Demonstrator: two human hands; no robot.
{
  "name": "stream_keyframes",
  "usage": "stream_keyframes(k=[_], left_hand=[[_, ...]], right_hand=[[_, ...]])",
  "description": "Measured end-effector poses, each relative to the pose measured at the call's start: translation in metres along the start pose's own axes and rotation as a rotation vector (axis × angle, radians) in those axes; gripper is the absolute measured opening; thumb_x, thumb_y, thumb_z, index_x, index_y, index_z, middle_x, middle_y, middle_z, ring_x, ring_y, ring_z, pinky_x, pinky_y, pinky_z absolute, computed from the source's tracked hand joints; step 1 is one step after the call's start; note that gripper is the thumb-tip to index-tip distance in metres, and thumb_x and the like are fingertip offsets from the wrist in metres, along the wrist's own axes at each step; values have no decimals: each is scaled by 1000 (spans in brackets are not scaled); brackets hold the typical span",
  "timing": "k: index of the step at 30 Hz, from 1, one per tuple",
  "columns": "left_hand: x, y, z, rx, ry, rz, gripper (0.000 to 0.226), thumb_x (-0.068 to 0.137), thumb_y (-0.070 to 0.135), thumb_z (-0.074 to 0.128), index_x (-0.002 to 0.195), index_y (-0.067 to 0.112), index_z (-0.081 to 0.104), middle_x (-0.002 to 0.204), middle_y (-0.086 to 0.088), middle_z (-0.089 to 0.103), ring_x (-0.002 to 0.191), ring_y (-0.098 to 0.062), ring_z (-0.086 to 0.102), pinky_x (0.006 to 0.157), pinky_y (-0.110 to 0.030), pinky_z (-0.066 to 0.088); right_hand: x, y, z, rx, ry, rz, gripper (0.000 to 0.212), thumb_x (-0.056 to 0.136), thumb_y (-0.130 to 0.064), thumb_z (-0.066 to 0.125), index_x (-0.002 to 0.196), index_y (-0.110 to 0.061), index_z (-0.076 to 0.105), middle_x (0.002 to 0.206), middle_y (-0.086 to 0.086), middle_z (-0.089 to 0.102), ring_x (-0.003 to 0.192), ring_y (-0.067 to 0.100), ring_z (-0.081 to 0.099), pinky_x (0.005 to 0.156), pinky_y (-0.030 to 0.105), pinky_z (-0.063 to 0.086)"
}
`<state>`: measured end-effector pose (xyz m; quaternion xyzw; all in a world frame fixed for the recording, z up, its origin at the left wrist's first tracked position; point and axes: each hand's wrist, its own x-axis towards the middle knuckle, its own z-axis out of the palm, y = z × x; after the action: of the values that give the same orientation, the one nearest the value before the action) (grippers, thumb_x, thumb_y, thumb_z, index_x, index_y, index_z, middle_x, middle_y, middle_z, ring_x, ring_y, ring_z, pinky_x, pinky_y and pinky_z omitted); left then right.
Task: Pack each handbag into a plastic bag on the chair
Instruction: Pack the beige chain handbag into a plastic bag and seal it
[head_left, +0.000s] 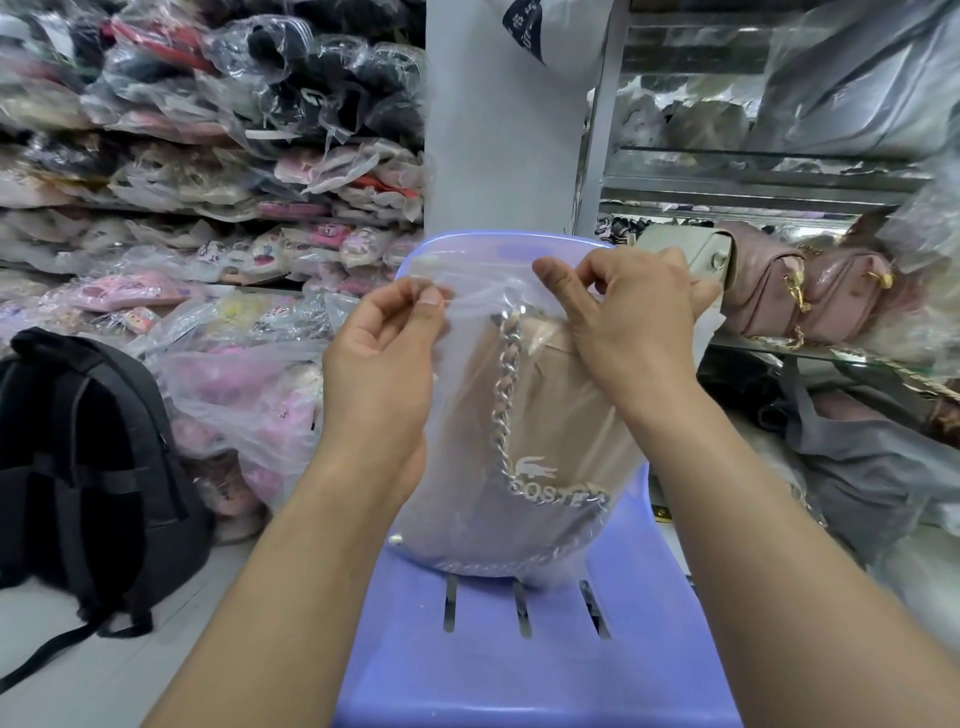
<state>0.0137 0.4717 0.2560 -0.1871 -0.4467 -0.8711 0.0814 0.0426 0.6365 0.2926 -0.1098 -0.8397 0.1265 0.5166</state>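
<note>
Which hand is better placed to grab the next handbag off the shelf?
Probably the right hand: it pinches the plastic bag on the side nearest the pink handbags on the shelf, while the left hand pinches the far corner.

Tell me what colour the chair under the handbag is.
Lavender-blue plastic chair, clearest in the head view.

A beige handbag (550, 410) with a silver chain (500, 395) is seen upright inside a clear plastic bag (457, 525) on a purple chair (519, 670). The bag's top edge is pinched by the left hand (384, 358) and the right hand (623, 322). A black backpack (88, 467) is set on the floor to the left.
</note>
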Motion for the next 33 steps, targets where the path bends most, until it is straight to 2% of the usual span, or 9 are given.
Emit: stream_keyframes(k=[6, 11, 16, 18, 21, 25, 28, 30, 33], left_hand=[[-4, -4, 11, -104, 43, -28, 16, 97, 8, 63, 113, 8, 64, 92, 4, 75, 92, -9, 67, 107, -47, 48], [-3, -4, 12, -189, 94, -37, 11, 95, 3, 64, 98, 14, 64, 86, 4, 73, 87, -10, 66, 106, -46, 49], [-3, -1, 9, -178, 84, -14, 13, 96, 4, 63, 108, 9, 64, 91, -3, 70, 82, -10, 64, 85, -35, 53], [-3, 2, 10, -170, 79, -6, 12, 96, 5, 63, 107, 9, 64, 86, -2, 70, 74, -6, 63, 78, -29, 52], [-2, 8, 9, -161, 62, -12, 13, 96, 0, 60, 101, 12, 62, 84, -2, 71, 79, -10, 65, 74, -28, 54], [-3, 11, 7, -137, 22, 0, 10, 98, 9, 59, 106, 12, 64, 86, -1, 72, 82, -11, 66, 72, -27, 54], [-3, 8, 9, -89, 30, 49, 22, 102, 19, 57, 117, 5, 65, 98, -5, 73, 90, -12, 68, 90, -36, 57], [-2, 5, 9, -58, 47, 83, 18, 102, 19, 56, 111, 7, 67, 99, -6, 73, 95, -15, 67, 103, -48, 51], [0, 1, 8, -45, 76, 101, 11, 102, 16, 56, 99, 14, 66, 94, -3, 72, 94, -16, 65, 105, -55, 48]], right_hand=[[-7, -17, 7, 13, 205, -23, 17, 97, -45, 63, 98, -28, 68, 90, -9, 61, 103, 27, 54, 78, 39, 16], [-4, -29, -8, 8, 199, -65, 25, 101, -50, 54, 99, -30, 68, 98, -9, 69, 103, 22, 55, 81, 37, 18], [-9, -71, -9, 145, -56, -271, 42, 98, -66, 46, 112, -36, 73, 108, -10, 73, 110, 20, 62, 88, 36, 26], [-12, -77, -3, 158, -129, -339, 39, 96, -62, 50, 113, -36, 75, 108, -9, 75, 110, 22, 64, 96, 39, 37], [-10, -77, 2, 302, -145, -311, 28, 93, -47, 58, 104, -32, 79, 100, -6, 76, 101, 23, 68, 91, 46, 50], [-11, -79, 5, 358, -88, -273, 25, 90, -42, 56, 97, -29, 77, 94, -8, 72, 97, 26, 66, 88, 49, 51], [-12, -75, 4, 408, -103, -248, 20, 90, -42, 55, 93, -31, 72, 91, -13, 71, 97, 22, 65, 90, 50, 50], [-12, -71, -1, 372, -154, -238, 15, 94, -44, 55, 94, -36, 68, 95, -16, 70, 105, 21, 59, 96, 47, 44], [-12, -63, -10, 335, -234, -216, 8, 98, -44, 59, 91, -42, 61, 101, -20, 67, 113, 18, 45, 92, 36, 30]])
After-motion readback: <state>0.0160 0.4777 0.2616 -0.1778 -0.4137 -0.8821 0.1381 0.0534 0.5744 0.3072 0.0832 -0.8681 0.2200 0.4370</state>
